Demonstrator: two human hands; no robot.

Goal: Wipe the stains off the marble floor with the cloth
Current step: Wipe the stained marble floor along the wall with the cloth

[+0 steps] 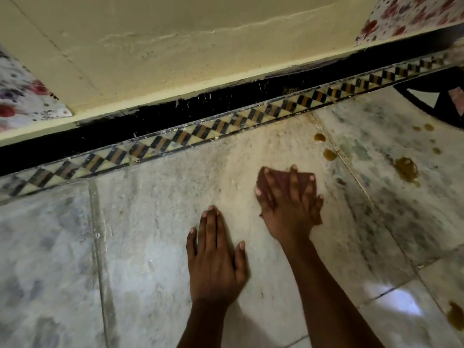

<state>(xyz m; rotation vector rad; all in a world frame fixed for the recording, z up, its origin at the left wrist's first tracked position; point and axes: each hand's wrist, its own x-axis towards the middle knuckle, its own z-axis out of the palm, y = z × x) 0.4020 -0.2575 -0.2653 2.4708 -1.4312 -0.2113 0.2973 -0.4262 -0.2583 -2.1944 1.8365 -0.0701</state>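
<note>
My right hand (288, 207) presses flat on a dark reddish-brown cloth (305, 180) on the marble floor (150, 247), fingers spread over it; most of the cloth is hidden under the hand. To its left and nearer me, my left hand (216, 257) lies flat on the bare marble, fingers apart, holding nothing. Brown stains dot the floor to the right of the cloth: two small blobs (329, 154) beside a tile joint, a larger patch (406, 169) farther right, small drops (428, 127) near the dark inlay, and one blotch (455, 316) at the right edge.
A checkered black and yellow tile border (200, 131) runs diagonally along a black skirting and a cream wall (175, 59). Floral fabric (22, 96) hangs at the left, more of it (414, 16) at the top right. A black curved floor inlay (434, 101) lies at the far right.
</note>
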